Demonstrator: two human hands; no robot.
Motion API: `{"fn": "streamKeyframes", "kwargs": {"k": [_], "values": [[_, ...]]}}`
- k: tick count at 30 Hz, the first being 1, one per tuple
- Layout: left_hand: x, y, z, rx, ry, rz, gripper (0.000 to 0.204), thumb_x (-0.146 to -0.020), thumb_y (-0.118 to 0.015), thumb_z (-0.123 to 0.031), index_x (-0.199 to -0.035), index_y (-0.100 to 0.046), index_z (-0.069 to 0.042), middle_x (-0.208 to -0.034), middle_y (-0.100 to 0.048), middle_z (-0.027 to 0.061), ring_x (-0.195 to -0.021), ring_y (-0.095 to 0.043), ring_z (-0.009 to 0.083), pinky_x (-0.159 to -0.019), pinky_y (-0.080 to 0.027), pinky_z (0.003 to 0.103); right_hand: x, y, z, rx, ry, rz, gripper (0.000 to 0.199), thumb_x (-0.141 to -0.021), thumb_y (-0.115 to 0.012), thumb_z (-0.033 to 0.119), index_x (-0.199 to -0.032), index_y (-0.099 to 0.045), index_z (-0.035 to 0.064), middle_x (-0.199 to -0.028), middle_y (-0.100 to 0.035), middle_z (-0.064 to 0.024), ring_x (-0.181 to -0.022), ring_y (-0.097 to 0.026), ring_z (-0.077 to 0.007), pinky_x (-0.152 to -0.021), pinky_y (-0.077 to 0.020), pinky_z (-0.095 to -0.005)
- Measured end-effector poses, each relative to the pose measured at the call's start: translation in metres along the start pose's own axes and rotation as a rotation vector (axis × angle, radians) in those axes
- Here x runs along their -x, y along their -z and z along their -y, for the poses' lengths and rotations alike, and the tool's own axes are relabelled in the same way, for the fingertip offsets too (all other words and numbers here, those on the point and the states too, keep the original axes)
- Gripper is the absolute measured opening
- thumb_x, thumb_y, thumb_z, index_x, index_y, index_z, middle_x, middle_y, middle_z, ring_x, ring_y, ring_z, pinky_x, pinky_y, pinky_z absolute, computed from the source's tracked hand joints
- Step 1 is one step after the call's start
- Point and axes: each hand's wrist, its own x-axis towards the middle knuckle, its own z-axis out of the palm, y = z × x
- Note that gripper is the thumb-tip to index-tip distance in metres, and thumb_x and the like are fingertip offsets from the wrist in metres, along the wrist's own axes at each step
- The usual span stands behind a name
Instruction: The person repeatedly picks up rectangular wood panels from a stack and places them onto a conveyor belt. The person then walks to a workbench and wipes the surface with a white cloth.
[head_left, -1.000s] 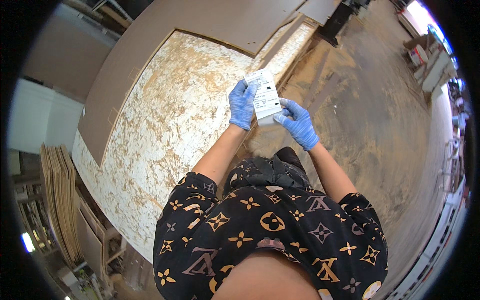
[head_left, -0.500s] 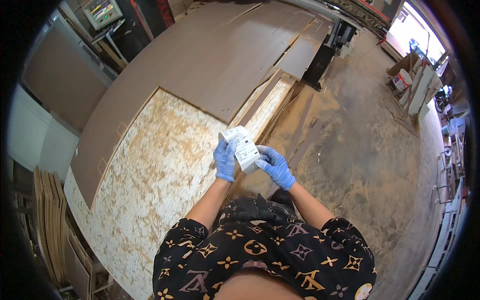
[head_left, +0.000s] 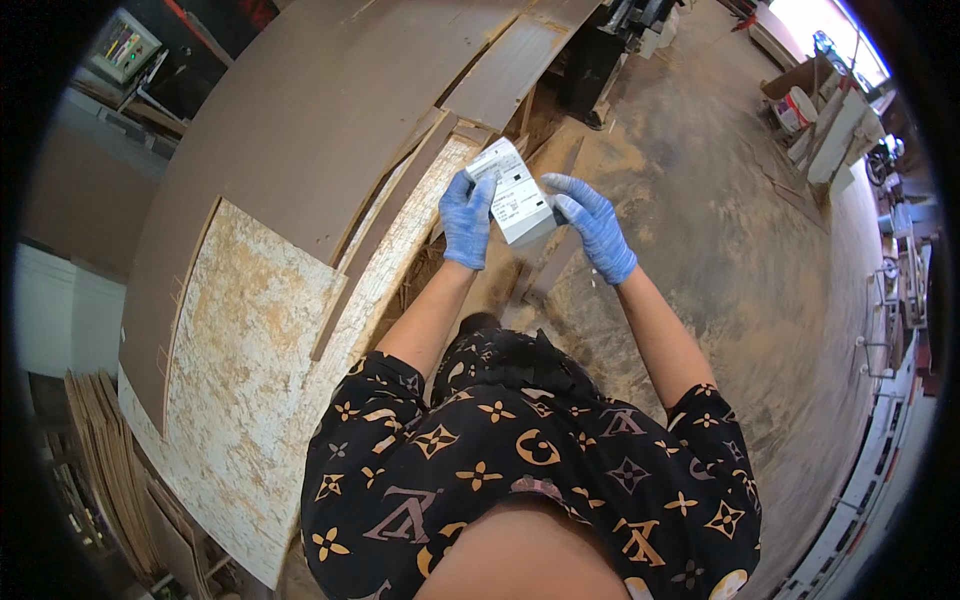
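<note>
Both my hands wear blue gloves and are raised in front of me, at the edge of a large panel table. My left hand (head_left: 466, 222) is closed on a folded strip of white printed labels (head_left: 518, 198), its thumb lying on the face. At the strip's lower right corner is my right hand (head_left: 597, 228), its fingertips appearing to pinch that edge. One right finger stands apart above the corner. What lies under the strip is hidden.
Brown boards (head_left: 330, 110) cover the table on the left, beside a pale, dust-strewn surface (head_left: 250, 310). Narrow offcut strips lie along its edge. Dark machinery (head_left: 590, 75) stands ahead. Sawdust covers the concrete floor (head_left: 720, 260); a white bucket (head_left: 795, 110) and leaning scraps stand far right.
My hands and the labels have moved up and slightly right in view. The right index finger has lifted off the strip. The table has shifted left and nearer as I moved.
</note>
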Motion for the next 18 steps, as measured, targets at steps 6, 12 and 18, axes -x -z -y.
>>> {"fn": "streamKeyframes", "kwargs": {"k": [6,12,18], "values": [[-0.06,-0.029,0.018,-0.037,0.03,-0.036,0.017,-0.082,-0.055,-0.008,-0.097,-0.057,0.0,-0.087,-0.06,0.0039,-0.076,-0.055,0.009,-0.067,-0.047,0.023,-0.087,0.035,-0.017,-0.009,-0.046,0.105,0.041,-0.077,-0.058,-0.002,-0.117,-0.05,0.0027,-0.091,-0.058,-0.0016,-0.079,-0.05,-0.0056,-0.072,-0.044,-0.0199],[-0.15,-0.026,0.028,0.068,0.093,0.072,0.025,-0.082,-0.056,-0.015,-0.102,-0.056,-0.001,-0.095,-0.059,0.0064,-0.082,-0.056,0.0112,-0.071,-0.047,0.023,-0.199,0.048,-0.034,0.155,0.086,0.198,0.04,-0.076,-0.054,-0.005,-0.115,-0.053,0.0039,-0.088,-0.057,-0.0001,-0.074,-0.048,-0.005,-0.068,-0.0434,-0.0183],[-0.231,-0.02,0.024,0.107,0.229,0.076,0.035,-0.082,-0.056,-0.022,-0.11,-0.053,-0.003,-0.1,-0.058,0.0067,-0.089,-0.056,0.0149,-0.078,-0.047,0.028,-0.287,0.045,-0.037,0.302,0.074,0.185,0.026,-0.077,-0.057,-0.001,-0.103,-0.061,0.004,-0.087,-0.064,-0.0058,-0.077,-0.057,-0.0094,-0.07,-0.0475,-0.0235]]}}
